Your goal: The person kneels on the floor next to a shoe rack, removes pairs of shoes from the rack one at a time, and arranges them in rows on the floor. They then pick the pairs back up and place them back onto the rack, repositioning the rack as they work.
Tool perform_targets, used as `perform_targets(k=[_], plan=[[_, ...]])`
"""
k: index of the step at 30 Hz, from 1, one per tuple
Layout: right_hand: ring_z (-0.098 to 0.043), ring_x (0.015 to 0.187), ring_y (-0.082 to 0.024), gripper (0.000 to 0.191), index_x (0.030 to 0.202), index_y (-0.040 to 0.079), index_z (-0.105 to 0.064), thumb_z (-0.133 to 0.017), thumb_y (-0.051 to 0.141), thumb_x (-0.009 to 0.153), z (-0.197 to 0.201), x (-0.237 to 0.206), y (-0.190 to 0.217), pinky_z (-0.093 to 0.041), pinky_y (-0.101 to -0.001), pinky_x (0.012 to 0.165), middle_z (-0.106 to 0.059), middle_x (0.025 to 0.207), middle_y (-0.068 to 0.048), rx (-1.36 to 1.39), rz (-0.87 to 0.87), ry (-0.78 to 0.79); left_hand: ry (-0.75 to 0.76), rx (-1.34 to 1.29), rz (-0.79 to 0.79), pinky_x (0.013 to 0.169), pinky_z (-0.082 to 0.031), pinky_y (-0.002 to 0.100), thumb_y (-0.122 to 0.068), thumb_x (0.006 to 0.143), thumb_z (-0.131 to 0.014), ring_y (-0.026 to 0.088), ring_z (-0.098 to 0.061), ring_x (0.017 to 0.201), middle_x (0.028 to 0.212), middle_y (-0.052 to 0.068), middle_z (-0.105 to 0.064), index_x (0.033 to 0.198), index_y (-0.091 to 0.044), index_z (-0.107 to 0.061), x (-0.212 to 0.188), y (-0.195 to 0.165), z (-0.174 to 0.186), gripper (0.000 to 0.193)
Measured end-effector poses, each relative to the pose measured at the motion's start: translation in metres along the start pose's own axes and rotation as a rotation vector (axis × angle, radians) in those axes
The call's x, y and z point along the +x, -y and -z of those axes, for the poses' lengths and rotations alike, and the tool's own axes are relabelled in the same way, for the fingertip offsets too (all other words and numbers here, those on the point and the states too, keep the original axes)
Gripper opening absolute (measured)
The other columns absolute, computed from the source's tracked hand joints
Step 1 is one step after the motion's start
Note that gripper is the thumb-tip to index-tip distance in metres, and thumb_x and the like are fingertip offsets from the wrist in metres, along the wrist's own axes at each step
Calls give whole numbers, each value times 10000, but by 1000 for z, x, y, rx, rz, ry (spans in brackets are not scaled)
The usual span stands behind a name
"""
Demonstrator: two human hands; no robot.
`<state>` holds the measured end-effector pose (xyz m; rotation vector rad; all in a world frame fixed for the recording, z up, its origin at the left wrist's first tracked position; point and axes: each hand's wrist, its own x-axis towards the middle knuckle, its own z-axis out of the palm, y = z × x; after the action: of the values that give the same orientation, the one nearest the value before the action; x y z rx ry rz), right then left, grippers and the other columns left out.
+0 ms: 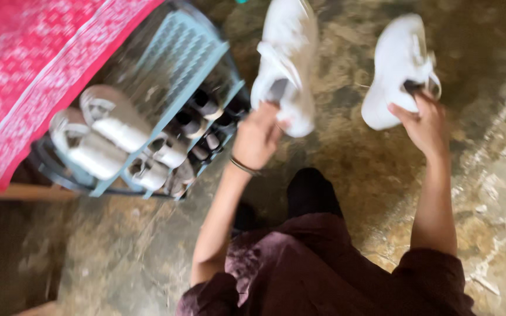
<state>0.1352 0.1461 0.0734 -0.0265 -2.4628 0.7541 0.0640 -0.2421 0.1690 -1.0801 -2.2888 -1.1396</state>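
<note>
My left hand (257, 137) grips one white shoe (285, 58) at its opening. My right hand (424, 123) grips the other shoe (396, 64) likewise, both above the floor (346, 158) beside a blue rack (171, 76).

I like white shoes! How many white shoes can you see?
4: one in the left hand, one in the right hand, two on the blue rack. Darker shoes sit lower; more may be hidden.

Matt white shoes (288, 58); slatted blue plastic rack (177, 64); rough mottled concrete floor (352, 169).
</note>
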Motion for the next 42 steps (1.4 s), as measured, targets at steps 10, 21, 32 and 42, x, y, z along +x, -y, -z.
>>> perform_targets(k=[10,21,32,42], plan=[[-704,1105,-287,425,1294,-77,-655,-771,285,1104,-72,132,229,-605,-322,752,-623,1383,-161,293,455,141,-314,490,14,778,-537,491,-108,971,-690,419,-645,934,1122,134,-637,1118,-55,-627,0,88,150,169],[-697,850,-273,287,1084,63,-725,-820,296,945,-214,215,367,-538,-445,730,-661,1075,-77,-50,745,170,-374,581,399,693,-564,501,-216,1018,-587,383,-701,820,1188,95,-620,1194,-96,-633,12,177,139,218],[-537,1313,-393,555,1478,85,-480,-793,218,1040,-249,194,375,-522,-462,1038,-455,1519,-149,96,669,114,-314,610,536,689,-580,524,-433,1056,-570,421,-717,914,1435,94,-522,1377,-123,-476,-16,217,145,456],[-426,1506,-465,637,1618,55,-278,-675,29,1121,-259,130,318,-467,-507,1208,-305,1689,-231,263,715,109,-236,225,516,758,-559,495,-230,1051,-606,344,-739,928,1224,122,-686,1315,-153,-605,-121,155,158,275]])
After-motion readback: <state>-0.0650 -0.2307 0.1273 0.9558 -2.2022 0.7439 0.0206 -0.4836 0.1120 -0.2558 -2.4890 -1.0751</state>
